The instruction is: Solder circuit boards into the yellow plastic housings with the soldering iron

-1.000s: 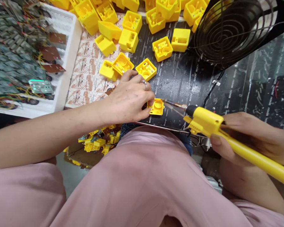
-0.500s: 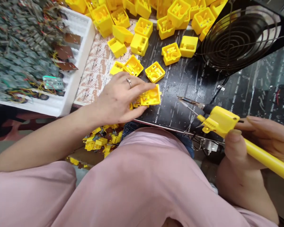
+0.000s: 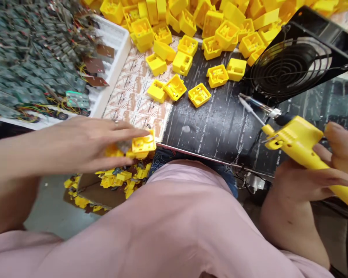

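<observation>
My left hand [image 3: 95, 144], blurred by motion, grips a small yellow plastic housing [image 3: 144, 143] past the table's front edge, above the box of yellow parts. Its thumb and fingers lie on either side of the housing, whose open face shows. At the right, my right hand [image 3: 316, 173] is closed around a yellow soldering gun [image 3: 301, 141]. The gun's metal tip points up and left over the black table surface [image 3: 220, 123]. Several loose yellow housings, one of them a lone open housing [image 3: 199, 95], lie between the hands and the rear pile.
A white foam tray [image 3: 116, 61] packed with circuit boards and wires stands at the left. At the right back is a black fan [image 3: 290, 65]. Yellow housings [image 3: 211, 23] are heaped at the back. Below the table edge sits a cardboard box [image 3: 95, 191] with yellow pieces.
My left hand has moved left and toward me with the housing, off the table top. My right hand has shifted its hold on the soldering gun, whose tip is now farther right and back.
</observation>
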The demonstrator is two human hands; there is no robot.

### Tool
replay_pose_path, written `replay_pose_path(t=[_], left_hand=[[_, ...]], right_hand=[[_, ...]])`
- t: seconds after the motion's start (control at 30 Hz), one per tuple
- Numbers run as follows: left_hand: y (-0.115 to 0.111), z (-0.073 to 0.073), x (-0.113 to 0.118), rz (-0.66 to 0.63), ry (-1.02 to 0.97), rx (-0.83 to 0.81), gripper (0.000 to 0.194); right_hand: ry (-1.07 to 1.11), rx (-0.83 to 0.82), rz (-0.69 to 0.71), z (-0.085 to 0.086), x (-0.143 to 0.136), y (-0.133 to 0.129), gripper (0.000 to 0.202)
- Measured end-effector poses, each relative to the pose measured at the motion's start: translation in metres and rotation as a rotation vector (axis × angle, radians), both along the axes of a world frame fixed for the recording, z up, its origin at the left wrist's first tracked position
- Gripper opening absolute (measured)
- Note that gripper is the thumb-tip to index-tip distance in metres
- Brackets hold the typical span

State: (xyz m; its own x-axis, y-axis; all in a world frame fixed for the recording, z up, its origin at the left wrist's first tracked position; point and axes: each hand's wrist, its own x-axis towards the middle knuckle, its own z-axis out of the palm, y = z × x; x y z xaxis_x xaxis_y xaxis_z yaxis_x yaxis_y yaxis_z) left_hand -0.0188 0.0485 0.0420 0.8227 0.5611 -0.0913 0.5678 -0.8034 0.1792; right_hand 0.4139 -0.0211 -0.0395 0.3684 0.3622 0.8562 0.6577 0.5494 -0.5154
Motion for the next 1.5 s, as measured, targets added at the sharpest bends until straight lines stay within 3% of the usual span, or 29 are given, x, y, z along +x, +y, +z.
replay_pose_path(t=[0.07, 0.13, 0.23, 0.37, 0.47, 0.63, 0.73, 0.9, 1.07, 1.13, 1.2, 1.27, 1.33, 1.4, 1.5], left_hand=[[0.002, 0.012, -0.009, 0.087, 0.055, -0.007, 0.076], [0.018, 0.007, 0.008, 0.236, 0.029, 0.058, 0.084], [0.058, -0.025, 0.061, 0.374, -0.11, 0.078, 0.081], [0.092, -0.068, 0.115, 0.394, -0.139, 0.015, 0.076], [0.083, -0.078, 0.127, 0.38, -0.125, 0.023, 0.072], [0.054, -0.065, 0.125, 0.347, -0.064, 0.025, 0.078], [0.057, -0.062, 0.116, 0.258, -0.077, 0.013, 0.075], [0.065, -0.07, 0.109, 0.147, -0.216, 0.045, 0.067], [0.047, -0.079, 0.126, 0.026, -0.337, 0.034, 0.06], [0.039, -0.079, 0.13, -0.05, -0.326, 0.025, 0.052], [0.033, -0.075, 0.13, -0.077, -0.275, 0.035, 0.056], [0.029, -0.07, 0.128, -0.029, -0.209, 0.05, 0.06], [0.026, -0.066, 0.127, 0.039, -0.161, 0.059, 0.064], [0.024, -0.064, 0.123, 0.068, -0.155, 0.062, 0.062], [0.027, -0.06, 0.11, 0.102, -0.18, 0.068, 0.075]], right_hand=[[0.005, -0.149, 0.092, 0.005, -0.007, 0.005, 0.051], [-0.026, -0.209, 0.215, 0.011, -0.017, 0.013, 0.058], [-0.077, -0.261, 0.326, 0.018, -0.034, 0.034, 0.057], [-0.223, -0.504, 0.386, 0.014, -0.046, 0.065, 0.032], [-0.327, -0.578, 0.403, 0.002, -0.047, 0.083, 0.035], [-0.469, -0.701, 0.41, -0.02, -0.057, 0.111, 0.06], [-0.552, -0.758, 0.435, -0.023, -0.06, 0.12, 0.05], [-0.604, -0.752, 0.603, 0.001, -0.038, 0.086, 0.037], [-0.663, -0.812, 0.719, 0.019, -0.009, 0.028, 0.036], [-0.638, -0.831, 0.662, 0.017, -0.008, 0.014, 0.044], [-0.577, -0.791, 0.513, 0.01, -0.013, 0.006, 0.057], [-0.551, -0.71, 0.32, 0.001, -0.024, 0.004, 0.071], [-0.602, -0.654, 0.172, -0.006, -0.036, 0.005, 0.072], [-0.666, -0.638, 0.136, -0.01, -0.043, 0.009, 0.059], [-0.638, -0.666, 0.289, -0.01, -0.039, 0.013, 0.046]])
